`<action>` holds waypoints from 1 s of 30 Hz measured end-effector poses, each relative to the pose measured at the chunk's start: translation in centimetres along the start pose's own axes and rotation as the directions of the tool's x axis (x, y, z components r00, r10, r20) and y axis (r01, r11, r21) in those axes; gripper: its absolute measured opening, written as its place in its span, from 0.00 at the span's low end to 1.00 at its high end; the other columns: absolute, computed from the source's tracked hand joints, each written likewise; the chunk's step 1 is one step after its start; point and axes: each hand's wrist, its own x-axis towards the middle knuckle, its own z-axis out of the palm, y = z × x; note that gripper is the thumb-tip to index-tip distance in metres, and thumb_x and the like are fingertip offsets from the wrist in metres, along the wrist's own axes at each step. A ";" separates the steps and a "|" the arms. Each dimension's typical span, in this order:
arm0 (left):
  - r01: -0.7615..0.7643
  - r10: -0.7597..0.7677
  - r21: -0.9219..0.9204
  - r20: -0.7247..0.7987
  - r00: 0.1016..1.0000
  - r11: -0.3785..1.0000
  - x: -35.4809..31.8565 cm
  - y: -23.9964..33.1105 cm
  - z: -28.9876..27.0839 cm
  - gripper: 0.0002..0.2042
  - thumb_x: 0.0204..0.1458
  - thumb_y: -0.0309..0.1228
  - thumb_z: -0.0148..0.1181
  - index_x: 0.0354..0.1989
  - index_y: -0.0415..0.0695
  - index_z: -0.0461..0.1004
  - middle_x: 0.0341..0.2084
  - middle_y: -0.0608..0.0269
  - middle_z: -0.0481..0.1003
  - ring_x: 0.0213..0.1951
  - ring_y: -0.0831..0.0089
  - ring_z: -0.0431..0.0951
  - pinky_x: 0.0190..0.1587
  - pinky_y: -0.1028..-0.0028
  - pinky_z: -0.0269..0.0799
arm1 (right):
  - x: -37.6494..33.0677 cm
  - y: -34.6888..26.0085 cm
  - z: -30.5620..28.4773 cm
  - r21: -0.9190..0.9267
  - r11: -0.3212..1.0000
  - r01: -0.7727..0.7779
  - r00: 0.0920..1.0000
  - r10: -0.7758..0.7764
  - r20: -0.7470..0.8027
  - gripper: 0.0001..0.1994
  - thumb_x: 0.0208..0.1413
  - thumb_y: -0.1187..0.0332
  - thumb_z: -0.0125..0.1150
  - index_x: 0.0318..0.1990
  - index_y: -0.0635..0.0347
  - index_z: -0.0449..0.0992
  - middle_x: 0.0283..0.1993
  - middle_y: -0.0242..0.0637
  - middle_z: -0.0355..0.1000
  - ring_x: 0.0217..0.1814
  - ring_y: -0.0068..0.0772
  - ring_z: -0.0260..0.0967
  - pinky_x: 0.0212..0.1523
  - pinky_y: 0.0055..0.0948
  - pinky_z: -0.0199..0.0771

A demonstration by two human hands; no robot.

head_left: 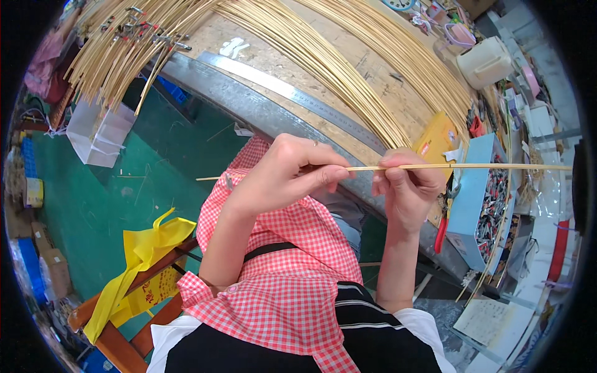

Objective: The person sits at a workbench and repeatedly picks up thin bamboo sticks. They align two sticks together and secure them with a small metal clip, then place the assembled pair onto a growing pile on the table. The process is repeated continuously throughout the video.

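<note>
One thin pale bamboo stick point(460, 166) is held level in front of the person, and both hands are on it. The left hand point(283, 177) is closed on the stick near its left part – thumb and forefinger press together around it, the other fingers are curled in. A short piece of the stick comes out to the left of this hand. The right hand point(405, 186) is also closed, pinching the same stick just to the right of the left hand; from there the stick runs far to the right, over one light blue box of small metal parts point(479, 205).

Behind the stick lies one long wooden workbench with a metal edge point(261, 68). On it there are many long bamboo strips in a curved bundle point(323, 50) – too many to count. One yellow cardboard box point(438, 140) stands on the bench just behind the right hand, and one pair of red-handled pliers point(443, 221) hangs just below that hand, beside the blue box. One white plastic jug point(485, 61) is far behind the stick, at the right end of the bench.

Below the stick is the person's red and white checked apron point(280, 292). To the lower left of the stick one yellow cloth point(137, 261) lies over one wooden chair point(118, 342) on the green floor point(93, 205).
</note>
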 end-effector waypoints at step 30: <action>-0.065 0.104 0.112 -0.385 0.917 0.992 -0.2 -1.9 -0.9 0.05 0.51 0.23 0.59 0.30 0.35 0.79 0.19 0.64 0.75 0.20 0.84 0.69 0.20 0.83 0.60 | 3.3 1.0 -0.1 -0.403 0.851 -0.337 0.899 0.418 0.129 0.10 0.58 0.75 0.50 0.45 0.70 0.72 0.31 0.32 0.69 0.28 0.18 0.66 0.29 0.20 0.68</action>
